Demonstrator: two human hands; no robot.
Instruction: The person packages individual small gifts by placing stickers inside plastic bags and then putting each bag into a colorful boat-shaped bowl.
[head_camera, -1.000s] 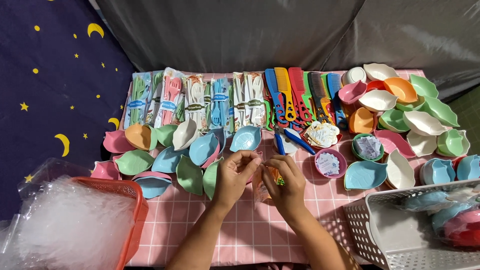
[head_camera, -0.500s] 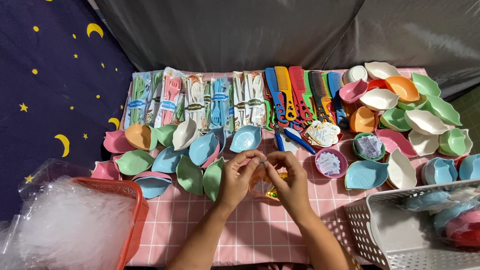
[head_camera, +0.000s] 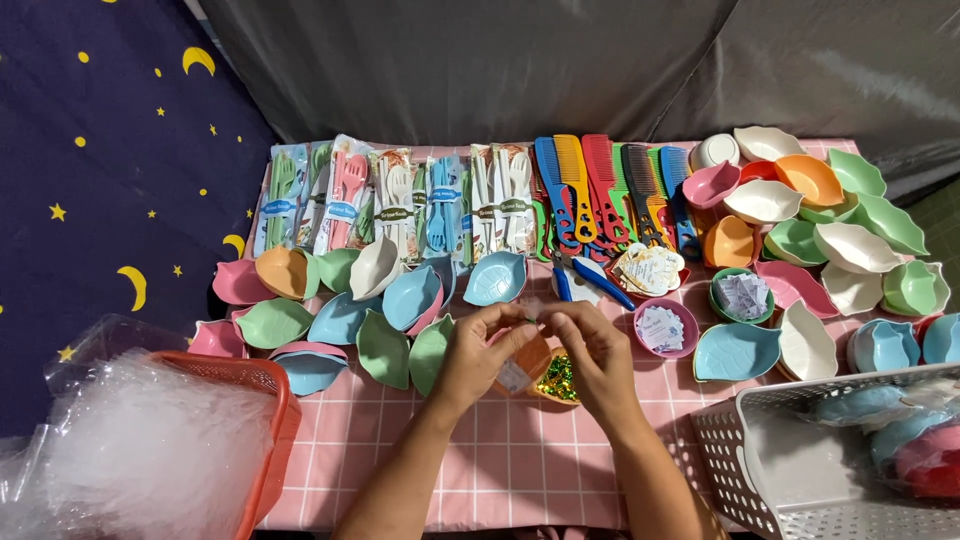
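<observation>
Pink checked cloth (head_camera: 480, 460) crowded with leaf dishes (head_camera: 385, 345) and combs (head_camera: 590, 190).
Left hand (head_camera: 478, 352) and right hand (head_camera: 590, 355) pinch a small clear wrapper (head_camera: 532, 308) together above an orange dish (head_camera: 535, 372).

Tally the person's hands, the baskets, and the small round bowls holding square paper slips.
Hands: 2, left hand and right hand
Baskets: 2, red basket and white basket
Round bowls of paper slips: 2, pink bowl and green bowl
Total: 6
</observation>
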